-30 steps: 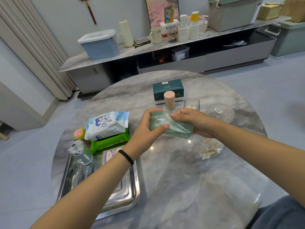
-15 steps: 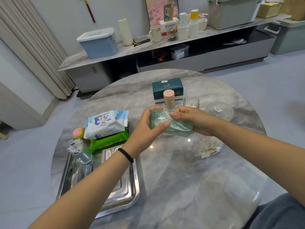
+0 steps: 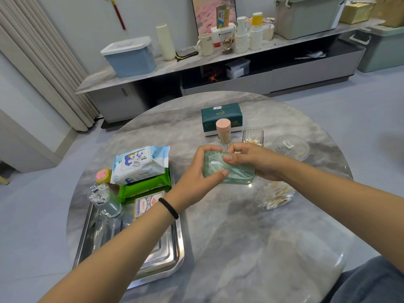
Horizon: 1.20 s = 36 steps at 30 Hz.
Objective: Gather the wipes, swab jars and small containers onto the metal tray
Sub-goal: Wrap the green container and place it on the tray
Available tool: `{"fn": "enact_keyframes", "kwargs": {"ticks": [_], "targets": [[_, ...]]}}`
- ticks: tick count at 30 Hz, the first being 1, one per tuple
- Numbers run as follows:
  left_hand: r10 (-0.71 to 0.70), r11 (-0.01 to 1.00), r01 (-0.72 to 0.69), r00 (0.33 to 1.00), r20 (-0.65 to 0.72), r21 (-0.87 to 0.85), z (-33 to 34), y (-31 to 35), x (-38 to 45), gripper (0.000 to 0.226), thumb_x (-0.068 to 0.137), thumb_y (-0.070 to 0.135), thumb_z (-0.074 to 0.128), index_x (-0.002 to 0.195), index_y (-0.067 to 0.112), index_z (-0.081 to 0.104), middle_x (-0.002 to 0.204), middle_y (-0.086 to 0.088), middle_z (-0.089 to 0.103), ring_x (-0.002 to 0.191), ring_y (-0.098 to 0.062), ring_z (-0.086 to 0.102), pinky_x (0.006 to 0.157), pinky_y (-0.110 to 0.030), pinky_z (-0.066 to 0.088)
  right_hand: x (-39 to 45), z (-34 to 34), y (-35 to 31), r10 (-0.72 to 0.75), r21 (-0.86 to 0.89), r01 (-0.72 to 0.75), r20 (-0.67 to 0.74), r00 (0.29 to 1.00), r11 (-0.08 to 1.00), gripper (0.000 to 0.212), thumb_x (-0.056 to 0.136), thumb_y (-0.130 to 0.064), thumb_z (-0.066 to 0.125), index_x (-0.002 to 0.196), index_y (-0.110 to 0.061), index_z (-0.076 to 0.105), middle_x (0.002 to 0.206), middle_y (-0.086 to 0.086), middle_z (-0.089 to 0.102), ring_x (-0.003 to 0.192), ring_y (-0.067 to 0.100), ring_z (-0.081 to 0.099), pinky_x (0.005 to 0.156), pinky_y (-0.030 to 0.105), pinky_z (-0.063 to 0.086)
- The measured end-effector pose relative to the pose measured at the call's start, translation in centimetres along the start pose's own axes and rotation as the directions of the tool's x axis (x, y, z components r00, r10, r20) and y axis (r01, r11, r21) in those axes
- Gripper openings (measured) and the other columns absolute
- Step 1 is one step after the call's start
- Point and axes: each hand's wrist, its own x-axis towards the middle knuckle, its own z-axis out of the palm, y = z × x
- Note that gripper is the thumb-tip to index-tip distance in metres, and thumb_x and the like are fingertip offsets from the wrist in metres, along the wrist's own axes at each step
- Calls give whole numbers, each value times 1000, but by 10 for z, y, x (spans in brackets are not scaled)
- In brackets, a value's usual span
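Translucent green box (image 3: 231, 171), perhaps white picks inside, between both hands' fingers (image 3: 226, 172).

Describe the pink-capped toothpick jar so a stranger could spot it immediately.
Start at the round marble table and find the dark green tissue box at its far side. The toothpick jar stands upright just in front of that box. Unlike the clear ribbed swab jar beside it, it has a pink cap.
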Motion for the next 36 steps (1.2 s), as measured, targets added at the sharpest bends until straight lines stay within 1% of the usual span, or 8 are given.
{"fn": "enact_keyframes", "kwargs": {"ticks": [4,8,12,16,19,26,30,36], "targets": [[-24,1000,25,999,36,-5,2,-1,-2,48,70,43,63,112,41,38,121,-7,51,108,-20,58,90,-33,53,1,-1,2,20,37,-21,13,1000,999,19,72,-30,70,70,-16,58,64,-6,63,59,9,60,58,20,46],[-24,1000,25,995,98,-3,3,-1,-3,50,69,43,63,111,42,35,123,-7,48,108,-16,57,87,-29,53,1,2,-1,35,0,-35,9,999,999,30,72,-39,72,71,-11,59,60,-5,63,56,10,59,55,21,46],[68,988,-71,997,23,137,7,-1,-2,48,75,46,62,110,54,30,129,-6,44,119,-19,51,101,-37,47,2,3,2,36,135,-27,-60,998,991,61,70,-43,73,109,3,63,96,13,68,87,27,65,71,30,54],[99,971,-90,995,-32,221,8,1,0,57,75,51,61,122,38,31,130,-2,45,120,-16,52,101,-40,47,2,3,-1,68,229,-45,-95,993,972,47,71,-41,65,104,-8,67,92,10,72,80,21,70,67,28,59],[84,964,-75,996,-25,254,0,1,2,63,75,52,61,127,31,33,130,0,49,119,-14,53,101,-39,47,3,5,-3,72,208,-45,-128,989,977,54,68,-43,65,107,-5,66,93,10,73,81,22,70,72,30,58],[106,956,-90,993,-43,280,2,2,-1,51,82,39,57,124,31,29,130,-1,46,119,-13,50,103,-35,45,3,11,-6,52,129,-24,-213,976,991,72,60,-50,72,112,-1,66,106,16,70,98,31,67,93,43,49],[106,966,-99,994,-17,240,2,1,-3,55,77,47,53,123,31,29,130,-4,46,118,-15,52,100,-33,47,2,16,-6,35,129,-9,-199,979,992,77,68,-44,75,117,12,56,102,20,65,92,32,64,90,44,50],[112,964,-95,992,-55,250,8,-1,-3,57,76,50,53,122,28,29,129,-3,46,118,-13,51,99,-22,44,6,18,-2,56,218,-1,-244,968,976,54,68,-41,72,105,-1,68,91,12,72,83,27,69,75,33,55]]}}
